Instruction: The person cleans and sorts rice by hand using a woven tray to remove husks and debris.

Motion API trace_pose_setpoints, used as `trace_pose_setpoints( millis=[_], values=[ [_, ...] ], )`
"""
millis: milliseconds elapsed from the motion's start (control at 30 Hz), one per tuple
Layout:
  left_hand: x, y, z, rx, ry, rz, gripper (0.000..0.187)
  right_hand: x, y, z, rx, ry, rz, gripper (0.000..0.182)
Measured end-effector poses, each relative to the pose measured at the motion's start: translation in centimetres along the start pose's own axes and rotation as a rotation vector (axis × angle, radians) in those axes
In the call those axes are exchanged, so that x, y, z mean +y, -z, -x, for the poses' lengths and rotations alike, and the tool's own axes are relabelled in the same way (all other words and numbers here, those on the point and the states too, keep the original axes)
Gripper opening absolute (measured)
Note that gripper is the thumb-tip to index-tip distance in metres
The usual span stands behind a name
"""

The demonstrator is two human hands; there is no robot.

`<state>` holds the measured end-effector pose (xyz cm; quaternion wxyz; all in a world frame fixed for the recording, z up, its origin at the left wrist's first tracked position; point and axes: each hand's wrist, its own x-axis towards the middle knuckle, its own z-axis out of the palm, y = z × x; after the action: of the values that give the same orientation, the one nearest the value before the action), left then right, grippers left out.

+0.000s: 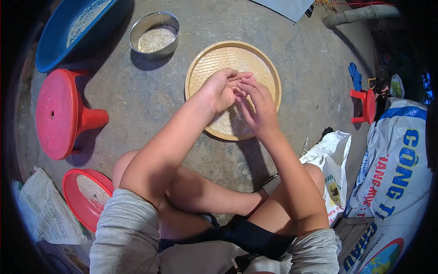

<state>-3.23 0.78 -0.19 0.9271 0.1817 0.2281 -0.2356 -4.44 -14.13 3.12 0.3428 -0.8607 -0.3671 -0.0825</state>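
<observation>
A round woven tray (197, 78) with a thin spread of pale grains lies on the floor in front of the crossed legs. Above it my left hand (223, 91) is palm up, its fingers stretched toward the right. My right hand (258, 102) hovers against it, fingertips over the left palm and fingers slightly bent and apart. Whether small grains lie in the left palm is too small to tell. Neither hand touches the tray's rim as far as I can see.
A steel bowl of grains (154, 39) and a blue basin (54, 48) stand at upper left. Red stools (54, 114) stand left and far right. A red basin (73, 201) sits lower left. Printed sacks (397, 160) lie right; a bamboo pole (360, 14) is at upper right.
</observation>
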Motion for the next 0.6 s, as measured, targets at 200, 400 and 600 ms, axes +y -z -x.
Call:
trace_pose_setpoints(
  millis=[200,400,600],
  values=[
    [1.2,0.1,0.1,0.115,-0.048,0.151,0.042,0.9,-0.1,1.2,-0.089,-0.208,0.111,0.030],
    [2.6,-0.2,0.6,0.142,-0.195,0.198,0.043,0.7,-0.7,1.9,-0.384,-0.171,0.002,0.031],
    [5.2,-1.1,1.9,0.119,-0.442,0.111,0.042,1.0,-1.2,2.3,-0.461,-0.237,-0.050,0.024]
  ],
)
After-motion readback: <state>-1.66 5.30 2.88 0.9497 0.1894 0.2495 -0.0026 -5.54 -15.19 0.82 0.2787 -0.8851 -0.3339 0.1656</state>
